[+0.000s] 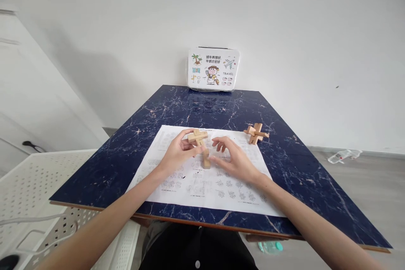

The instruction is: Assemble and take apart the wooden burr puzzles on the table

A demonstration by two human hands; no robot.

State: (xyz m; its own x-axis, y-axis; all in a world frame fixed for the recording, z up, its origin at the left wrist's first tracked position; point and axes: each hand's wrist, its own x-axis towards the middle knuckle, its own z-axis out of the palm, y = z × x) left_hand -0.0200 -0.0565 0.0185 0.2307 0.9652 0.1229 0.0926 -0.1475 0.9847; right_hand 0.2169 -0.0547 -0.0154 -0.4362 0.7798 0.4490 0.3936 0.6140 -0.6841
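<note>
Smooth blocks (pixel 198 136) look wooden, the sheet (pixel 193 183) paper, the tabletop (pixel 215 114) glossy.

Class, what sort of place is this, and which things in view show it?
Probably a room in a home, though a dormitory is possible: a dark blue marble-patterned table stands by a plain white wall, with a cartoon-printed case at its far end and a white perforated surface beside it.

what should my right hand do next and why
Probably move the right hand in to steady the lower wooden block: it looks free, curved open right beside that block, while the left hand holds the wooden cross just above. Whether block and cross are joined is hard to tell.
</note>
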